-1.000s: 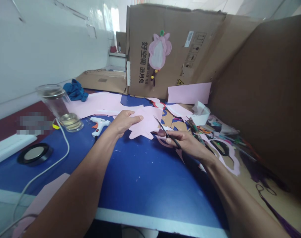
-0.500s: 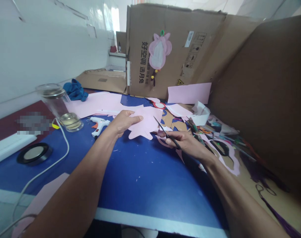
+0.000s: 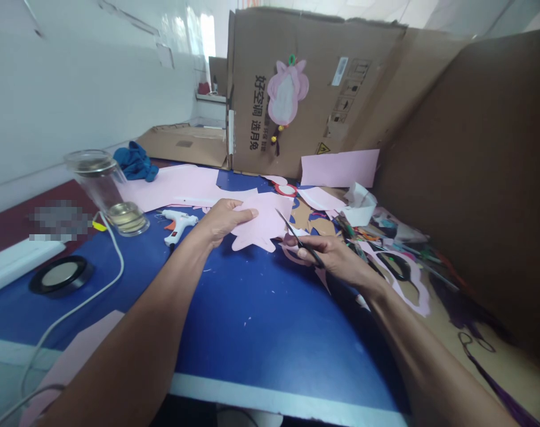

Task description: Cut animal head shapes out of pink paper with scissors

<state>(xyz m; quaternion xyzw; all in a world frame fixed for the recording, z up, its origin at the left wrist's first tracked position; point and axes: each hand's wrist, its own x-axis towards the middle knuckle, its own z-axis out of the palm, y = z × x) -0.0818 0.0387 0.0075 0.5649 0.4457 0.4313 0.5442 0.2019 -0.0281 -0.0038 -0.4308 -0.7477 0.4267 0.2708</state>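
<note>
My left hand (image 3: 221, 220) pinches a pink paper cut-out (image 3: 263, 228) with lobed edges, holding it just above the blue table (image 3: 252, 320). My right hand (image 3: 336, 258) is closed round a pair of dark scissors (image 3: 297, 236). Their blades point up and left into the right edge of the pink paper. A thin curled pink strip (image 3: 294, 255) hangs below the blades.
A white glue gun (image 3: 177, 223), a glass jar (image 3: 105, 190) and a black tape roll (image 3: 60, 276) lie to the left with a white cable (image 3: 81, 302). Pink sheets (image 3: 176, 185), paper scraps (image 3: 386, 249) and tall cardboard walls (image 3: 470, 166) crowd the back and right.
Almost nothing differs. The pink cut-out and scissors have shifted very slightly, with the blades still at the paper's right edge.
</note>
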